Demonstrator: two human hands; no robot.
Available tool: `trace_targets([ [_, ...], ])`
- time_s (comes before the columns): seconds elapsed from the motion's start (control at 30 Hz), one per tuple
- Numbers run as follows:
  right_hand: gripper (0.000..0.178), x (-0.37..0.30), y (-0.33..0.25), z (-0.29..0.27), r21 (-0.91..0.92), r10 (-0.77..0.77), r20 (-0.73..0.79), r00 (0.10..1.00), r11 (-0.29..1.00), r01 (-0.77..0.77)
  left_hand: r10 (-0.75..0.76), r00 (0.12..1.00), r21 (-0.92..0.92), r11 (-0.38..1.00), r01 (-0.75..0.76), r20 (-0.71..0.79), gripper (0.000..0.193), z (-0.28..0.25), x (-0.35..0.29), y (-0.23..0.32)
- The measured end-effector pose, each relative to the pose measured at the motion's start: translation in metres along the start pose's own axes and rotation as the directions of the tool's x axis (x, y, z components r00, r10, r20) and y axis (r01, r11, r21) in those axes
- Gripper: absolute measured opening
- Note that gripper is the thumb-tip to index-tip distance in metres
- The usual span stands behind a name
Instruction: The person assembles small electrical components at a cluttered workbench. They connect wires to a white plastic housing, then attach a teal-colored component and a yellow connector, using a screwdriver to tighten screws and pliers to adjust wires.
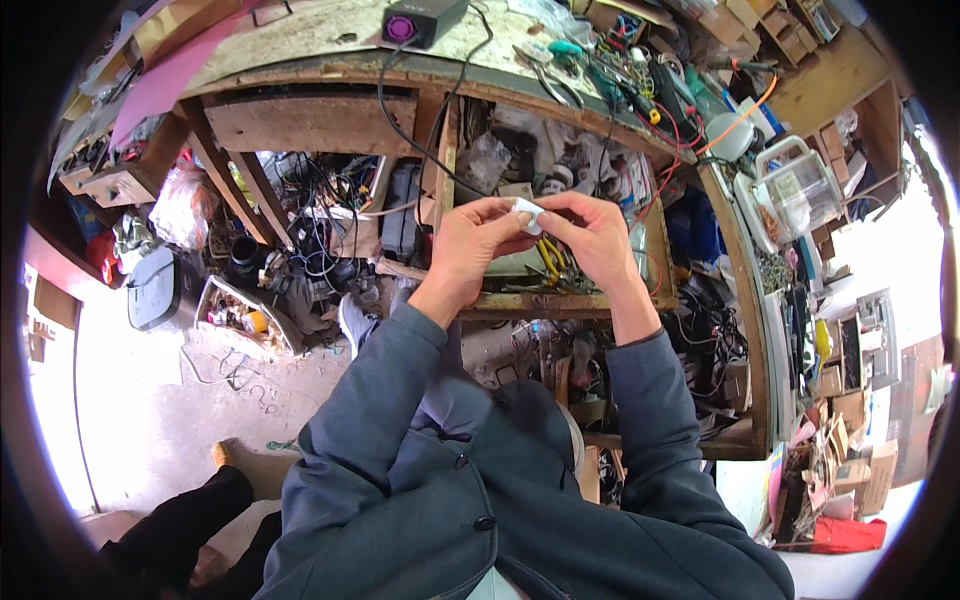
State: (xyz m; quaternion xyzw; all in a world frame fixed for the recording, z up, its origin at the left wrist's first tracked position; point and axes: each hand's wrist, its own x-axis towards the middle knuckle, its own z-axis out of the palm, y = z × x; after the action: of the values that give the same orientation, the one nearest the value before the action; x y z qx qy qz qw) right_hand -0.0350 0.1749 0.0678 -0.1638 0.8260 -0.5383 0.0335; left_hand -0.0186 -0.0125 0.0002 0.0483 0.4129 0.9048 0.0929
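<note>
Both my hands meet over an open wooden drawer (560, 305), fingertips nearly touching. Between them is a small white piece (528, 212), perhaps paper or plastic; its exact kind is too small to tell. My left hand (472, 245) pinches it with thumb and forefinger from the left. On its other side my right hand (592, 240) grips it the same way. Below the hands, yellow-handled pliers (549, 258) lie in the drawer, partly covered by my right hand. Crumpled plastic bags (487, 160) and other small parts fill the drawer's back.
A worn workbench (300, 45) carries a dark box-shaped device (420, 22) with a hanging black cable, plus scattered tools. A clear plastic container (798, 190) stands at the right. A bin of parts (245, 320) sits on the floor at left, near another person's leg (190, 520).
</note>
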Motion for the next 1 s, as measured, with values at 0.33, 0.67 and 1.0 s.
trace_targets([
  [0.33,0.018,-0.041,-0.006,-0.016,-0.652,-0.127,0.261,0.957,0.708,0.272,0.042,0.989,0.077,0.997,-0.031,-0.141,0.028,0.002,0.004,-0.003],
  [0.67,0.027,-0.017,0.038,-0.03,-0.866,0.388,0.2,0.9,0.499,-0.023,-0.004,0.998,-0.229,0.973,-0.01,-0.06,0.024,-0.008,0.006,0.005],
  [1.0,0.021,-0.005,0.054,-0.035,-0.86,0.516,0.276,0.811,0.51,-0.032,-0.002,1.0,-0.322,0.947,0.002,0.002,0.029,-0.02,0.006,0.006],
])
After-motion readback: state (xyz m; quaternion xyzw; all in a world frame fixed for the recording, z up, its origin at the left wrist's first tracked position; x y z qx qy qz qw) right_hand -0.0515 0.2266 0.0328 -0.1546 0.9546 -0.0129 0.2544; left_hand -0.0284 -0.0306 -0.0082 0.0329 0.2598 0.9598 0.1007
